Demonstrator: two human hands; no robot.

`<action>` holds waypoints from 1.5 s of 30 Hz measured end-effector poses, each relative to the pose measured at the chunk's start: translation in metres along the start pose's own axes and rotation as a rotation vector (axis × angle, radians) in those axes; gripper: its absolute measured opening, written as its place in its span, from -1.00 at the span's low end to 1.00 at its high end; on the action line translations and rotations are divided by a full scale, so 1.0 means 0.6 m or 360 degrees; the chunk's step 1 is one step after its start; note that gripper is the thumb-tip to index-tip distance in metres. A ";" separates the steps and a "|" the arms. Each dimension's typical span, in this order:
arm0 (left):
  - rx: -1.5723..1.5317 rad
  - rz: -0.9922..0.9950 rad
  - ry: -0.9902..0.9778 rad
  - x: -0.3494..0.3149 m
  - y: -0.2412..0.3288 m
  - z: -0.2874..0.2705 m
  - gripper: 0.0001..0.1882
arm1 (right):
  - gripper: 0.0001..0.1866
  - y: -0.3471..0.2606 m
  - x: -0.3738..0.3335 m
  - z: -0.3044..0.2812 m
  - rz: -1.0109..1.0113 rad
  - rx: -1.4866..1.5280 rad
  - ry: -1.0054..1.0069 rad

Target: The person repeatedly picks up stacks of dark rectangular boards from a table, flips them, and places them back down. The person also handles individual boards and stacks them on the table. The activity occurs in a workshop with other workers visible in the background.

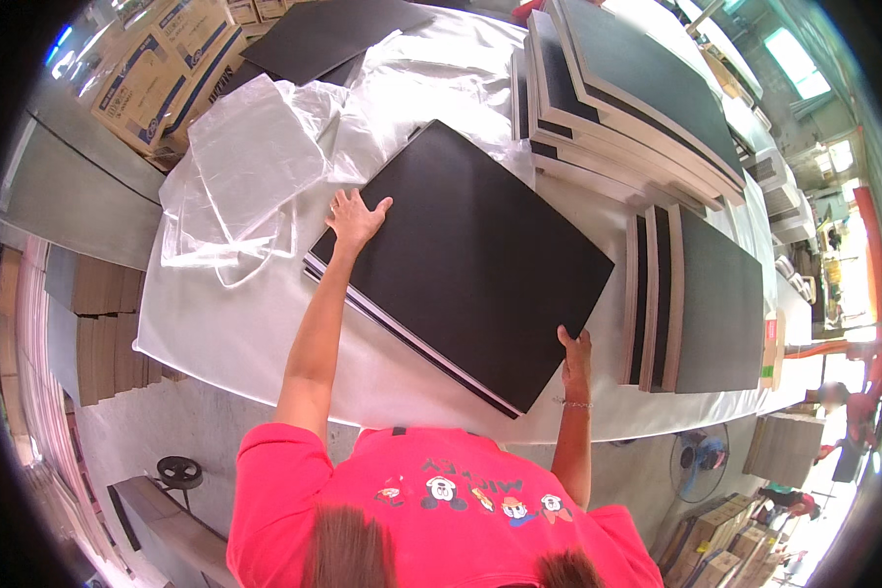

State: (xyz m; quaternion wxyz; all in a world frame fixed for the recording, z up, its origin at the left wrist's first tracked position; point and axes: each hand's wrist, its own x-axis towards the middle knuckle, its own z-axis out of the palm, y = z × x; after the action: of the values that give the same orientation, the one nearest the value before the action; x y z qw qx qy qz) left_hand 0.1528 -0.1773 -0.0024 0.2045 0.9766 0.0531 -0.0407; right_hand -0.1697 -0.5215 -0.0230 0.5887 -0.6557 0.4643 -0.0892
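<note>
A large black rectangular panel (470, 265) lies at a slant on the white-covered table, on top of a thin stack with pale and dark edges (412, 338). My left hand (356, 218) is on its left edge, fingers spread and thumb stretched over the black face. At the right edge, my right hand (576, 358) grips with the thumb by the top surface; its other fingers are partly hidden along the side. A crumpled clear plastic sheet (255, 147) lies left of the panel.
Tall stacked dark panels with pale edges (637, 98) stand at the back right; a shorter stack (710, 304) is on the right. Cardboard cartons (142, 93) sit back left. Another black panel (333, 39) lies far back. A fan (701, 456) stands beyond the table's near right edge.
</note>
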 end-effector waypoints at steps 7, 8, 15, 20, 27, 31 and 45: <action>-0.0293 -0.0045 -0.0203 0.013 -0.028 -0.031 -0.26 | -0.41 -0.015 0.013 -0.036 0.0283 0.0759 -0.0420; -0.0338 -0.0060 -0.0219 0.009 -0.039 -0.030 -0.28 | -0.42 -0.016 0.015 -0.045 0.0396 0.0841 -0.0507; -0.1480 -0.0034 -0.0325 -0.151 -0.088 -0.093 -0.48 | -0.37 -0.059 -0.105 -0.071 -0.0331 0.0784 -0.0410; -0.1921 0.0199 0.0004 -0.276 -0.094 -0.218 -0.47 | -0.38 -0.127 -0.174 -0.108 -0.0793 0.0729 -0.0207; -0.2094 0.0484 0.0079 -0.370 -0.158 -0.267 -0.32 | -0.44 -0.116 -0.169 -0.147 -0.1230 0.0571 -0.0359; -0.1941 0.0398 -0.0034 -0.410 -0.177 -0.278 -0.06 | -0.41 -0.085 -0.161 -0.140 -0.1102 0.0137 -0.0260; -0.1342 -0.0537 0.0218 -0.343 -0.132 -0.230 -0.21 | -0.35 -0.158 -0.222 -0.100 -0.0768 0.0202 -0.0682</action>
State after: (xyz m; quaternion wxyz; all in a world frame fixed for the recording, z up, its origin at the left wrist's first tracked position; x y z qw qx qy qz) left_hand -0.0528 -0.0677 0.1131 0.5705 0.7863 0.2367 0.0164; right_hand -0.2354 -0.4797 0.1330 0.6745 -0.7127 0.1546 -0.1148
